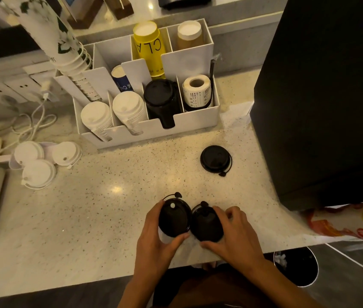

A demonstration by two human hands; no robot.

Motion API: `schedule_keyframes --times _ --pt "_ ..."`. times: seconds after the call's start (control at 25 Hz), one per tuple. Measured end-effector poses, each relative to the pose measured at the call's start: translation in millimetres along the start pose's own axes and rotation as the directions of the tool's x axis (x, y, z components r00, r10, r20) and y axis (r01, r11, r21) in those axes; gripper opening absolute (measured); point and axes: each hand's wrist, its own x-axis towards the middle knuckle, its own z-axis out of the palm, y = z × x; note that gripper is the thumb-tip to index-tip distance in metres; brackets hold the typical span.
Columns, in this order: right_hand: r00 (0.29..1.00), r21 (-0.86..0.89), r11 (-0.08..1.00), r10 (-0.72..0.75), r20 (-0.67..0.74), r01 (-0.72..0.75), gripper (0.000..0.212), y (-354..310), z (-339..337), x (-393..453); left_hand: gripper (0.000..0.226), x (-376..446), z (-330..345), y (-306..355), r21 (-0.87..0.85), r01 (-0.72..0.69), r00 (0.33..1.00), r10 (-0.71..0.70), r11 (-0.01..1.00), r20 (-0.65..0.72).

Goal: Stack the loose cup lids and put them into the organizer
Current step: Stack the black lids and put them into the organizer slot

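My left hand (156, 241) grips a black cup lid (174, 217) near the counter's front edge. Right beside it, my right hand (234, 236) holds a second black lid (206, 225); the two lids touch edge to edge. A third black lid (215, 157) lies loose on the counter farther back on the right. Three white lids (38, 172) lie in a cluster at the left. The white organizer (196, 121) stands at the back, with two white lid stacks (128, 110), a black lid stack (159, 94) and a label roll (196, 90) in its front compartments.
A large black box (323, 96) fills the right side of the counter. Cup stacks (149, 45) stand in the organizer's back compartments. A tall sleeve of paper cups (62, 47) leans in from the upper left. A white cable (33, 121) and wall sockets are at the left.
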Motion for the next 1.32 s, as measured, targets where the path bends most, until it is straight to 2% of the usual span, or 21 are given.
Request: schedule_keyframes --times 0.2,0.28,0.4,0.44,0.48,0.56,0.6,0.64,0.72,0.76,0.96,1.04,1.16,1.24,1.32 --pt "1.000 -0.041 0.999 0.023 0.003 -0.023 0.106 -4.7 -0.3 3.9 0.092 -16.4 7.5 15.5 -0.029 0.006 1.000 -0.007 1.000 -0.021" --pt "0.995 -0.034 0.998 0.063 0.072 -0.061 0.116 -4.5 -3.3 4.5 0.092 -19.2 10.4 20.5 -0.037 -0.002 1.000 0.002 0.999 -0.024" --pt "0.971 0.191 0.972 0.095 0.218 -0.138 0.125 3.8 -18.3 6.0 0.091 -21.9 14.1 26.8 -0.038 -0.005 1.000 0.004 0.999 -0.012" --pt "0.967 0.282 0.947 0.088 0.239 -0.156 0.117 6.3 -24.1 5.2 0.091 -22.9 15.4 28.6 -0.030 -0.003 1.000 0.003 1.000 -0.005" --pt "0.973 0.358 0.921 0.081 0.216 -0.156 0.100 7.7 -28.6 2.7 0.090 -24.4 16.9 29.9 -0.018 -0.005 1.000 0.005 1.000 0.001" --pt "0.991 0.496 0.859 0.100 0.084 -0.129 0.047 6.2 -35.1 -5.7 0.091 -27.3 19.3 32.1 0.012 -0.008 1.000 0.008 1.000 0.014" --pt "0.989 0.578 0.803 0.132 0.066 -0.146 0.024 2.9 -39.8 -9.1 0.093 -28.3 20.2 33.5 0.023 -0.007 1.000 0.007 1.000 0.025" --pt "0.983 0.665 0.724 0.145 0.113 -0.183 0.011 -1.2 -44.8 -11.8 0.095 -29.1 20.9 34.2 0.029 -0.007 0.999 0.006 1.000 0.035" --pt "0.962 0.774 0.574 0.105 0.252 -0.266 0.010 -8.4 -52.7 -16.6 0.097 -29.9 21.1 33.8 0.029 -0.011 0.999 0.010 1.000 0.040" --pt "0.954 0.789 0.543 0.083 0.289 -0.286 0.011 -10.5 -54.5 -18.6 0.097 -29.8 20.3 33.5 0.029 -0.013 0.999 0.012 0.999 0.036" --pt "0.970 0.773 0.593 0.061 0.236 -0.225 0.020 -17.2 -48.4 -23.0 0.099 -32.9 20.0 38.0 0.066 -0.010 0.998 0.006 0.998 0.066" --pt "0.979 0.748 0.633 0.099 0.176 -0.199 0.020 -13.8 -46.1 -24.1 0.098 -34.9 19.3 42.5 -0.046 0.076 0.996 -0.073 0.996 0.057" --pt "0.988 0.696 0.701 0.111 0.109 -0.156 0.025 -9.9 -45.3 -25.8 0.061 -33.4 20.8 48.4 -0.243 0.273 0.960 -0.281 0.931 0.002" --pt "0.992 0.690 0.712 0.090 0.093 -0.129 0.034 -9.8 -44.9 -27.0 0.038 -27.6 23.1 47.6 -0.235 0.363 0.928 -0.372 0.902 0.006" --pt "0.993 0.669 0.734 0.069 0.095 -0.115 0.041 -9.2 -44.9 -25.8 0.030 -22.4 25.1 45.3 -0.216 0.414 0.907 -0.420 0.884 0.019"
